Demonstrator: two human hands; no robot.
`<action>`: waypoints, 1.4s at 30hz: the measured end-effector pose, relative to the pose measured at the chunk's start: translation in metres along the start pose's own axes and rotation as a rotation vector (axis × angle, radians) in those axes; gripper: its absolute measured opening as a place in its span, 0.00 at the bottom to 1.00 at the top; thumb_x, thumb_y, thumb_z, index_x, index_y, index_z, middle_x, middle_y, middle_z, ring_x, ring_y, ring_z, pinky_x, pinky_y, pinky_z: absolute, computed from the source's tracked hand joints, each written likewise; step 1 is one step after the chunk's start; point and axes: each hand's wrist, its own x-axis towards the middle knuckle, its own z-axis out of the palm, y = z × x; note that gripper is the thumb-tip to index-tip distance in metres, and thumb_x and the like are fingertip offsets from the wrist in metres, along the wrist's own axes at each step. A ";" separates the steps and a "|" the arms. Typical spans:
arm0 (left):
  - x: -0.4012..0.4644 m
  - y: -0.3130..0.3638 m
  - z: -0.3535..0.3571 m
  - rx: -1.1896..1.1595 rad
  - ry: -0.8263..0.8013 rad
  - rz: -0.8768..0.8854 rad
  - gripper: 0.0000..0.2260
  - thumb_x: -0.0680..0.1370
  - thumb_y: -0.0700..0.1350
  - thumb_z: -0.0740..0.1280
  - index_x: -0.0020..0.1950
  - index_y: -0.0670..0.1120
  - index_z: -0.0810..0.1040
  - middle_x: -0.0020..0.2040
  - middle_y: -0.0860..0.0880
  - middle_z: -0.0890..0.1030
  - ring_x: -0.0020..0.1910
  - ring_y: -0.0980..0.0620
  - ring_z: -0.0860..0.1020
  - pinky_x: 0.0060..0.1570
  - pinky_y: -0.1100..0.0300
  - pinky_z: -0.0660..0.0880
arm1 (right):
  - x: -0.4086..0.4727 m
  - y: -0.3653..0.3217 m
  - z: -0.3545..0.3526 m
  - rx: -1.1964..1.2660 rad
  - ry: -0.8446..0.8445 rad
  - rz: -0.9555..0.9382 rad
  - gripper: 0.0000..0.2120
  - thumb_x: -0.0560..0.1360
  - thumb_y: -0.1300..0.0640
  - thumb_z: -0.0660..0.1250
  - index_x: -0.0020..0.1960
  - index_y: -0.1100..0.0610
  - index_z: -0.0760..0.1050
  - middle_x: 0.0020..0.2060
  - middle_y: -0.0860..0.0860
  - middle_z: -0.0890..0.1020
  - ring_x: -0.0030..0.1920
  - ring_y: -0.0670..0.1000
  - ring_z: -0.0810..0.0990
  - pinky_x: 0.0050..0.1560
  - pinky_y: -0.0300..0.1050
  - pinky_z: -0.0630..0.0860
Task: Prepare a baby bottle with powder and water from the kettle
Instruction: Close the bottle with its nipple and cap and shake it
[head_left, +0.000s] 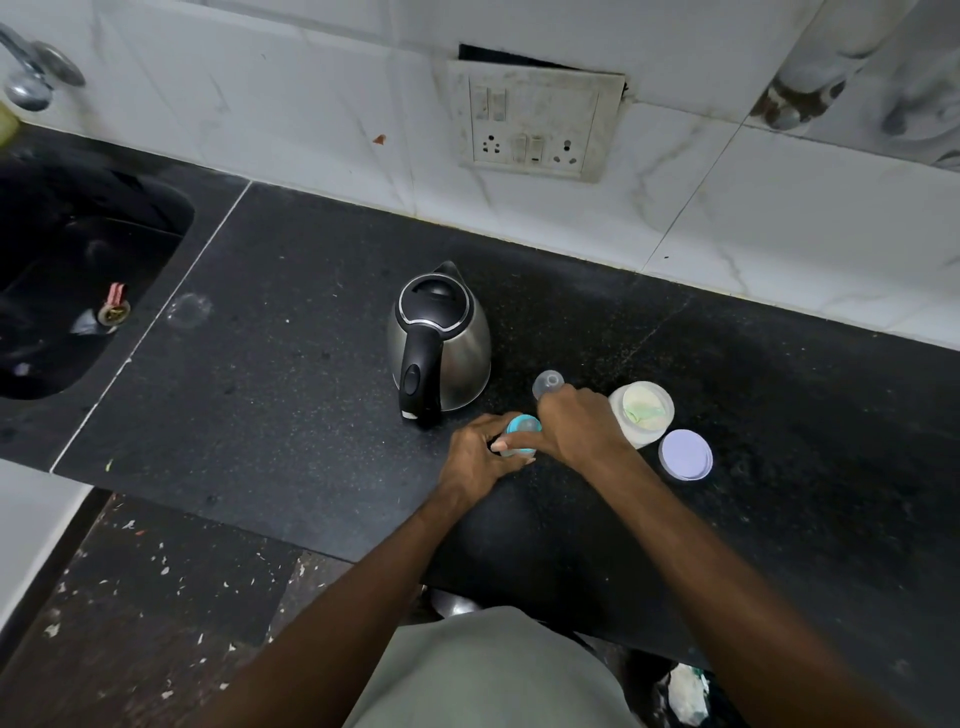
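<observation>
Leftmost, a dark sink (78, 270) is sunk into the black bench (291, 415), with a metal tap (36, 73) on the tiled wall above it. Further right, a steel kettle (441, 338) with a black lid and handle stands upright on the bench, lid closed, handle toward the person. Just in front of the kettle, the left hand (475, 457) curls its fingers round the baby bottle (519, 434), which has a teal collar and sits between both hands. The right hand (576, 421) reaches over from the other side, its fingers bent onto the teal collar, gripping it. A clear cap (548, 383) shows just behind the right hand's knuckles; whether the hand touches it cannot be told. To the right stands an open powder container (641, 413), with its pale lilac lid (685, 454) lying flat just beside it. A switch socket (535, 124) is set in the wall above.
</observation>
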 end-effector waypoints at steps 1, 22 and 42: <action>0.000 0.001 0.000 -0.002 0.001 -0.003 0.25 0.70 0.43 0.83 0.66 0.51 0.84 0.55 0.50 0.84 0.54 0.57 0.83 0.55 0.68 0.76 | -0.001 0.002 0.002 -0.009 0.009 -0.014 0.33 0.71 0.25 0.67 0.47 0.58 0.73 0.52 0.59 0.81 0.50 0.61 0.82 0.44 0.50 0.72; -0.001 0.000 0.001 -0.019 0.006 -0.023 0.25 0.71 0.41 0.82 0.67 0.46 0.84 0.58 0.51 0.84 0.57 0.55 0.83 0.58 0.62 0.80 | -0.004 -0.014 -0.003 0.063 -0.049 -0.116 0.12 0.78 0.62 0.68 0.62 0.62 0.77 0.57 0.59 0.81 0.56 0.59 0.82 0.45 0.47 0.71; -0.004 -0.003 0.010 0.074 0.100 0.054 0.15 0.73 0.35 0.77 0.59 0.40 0.86 0.47 0.52 0.80 0.45 0.67 0.79 0.46 0.75 0.71 | -0.010 -0.032 0.026 0.289 0.167 0.149 0.10 0.77 0.55 0.68 0.50 0.62 0.78 0.48 0.59 0.83 0.51 0.60 0.82 0.42 0.46 0.68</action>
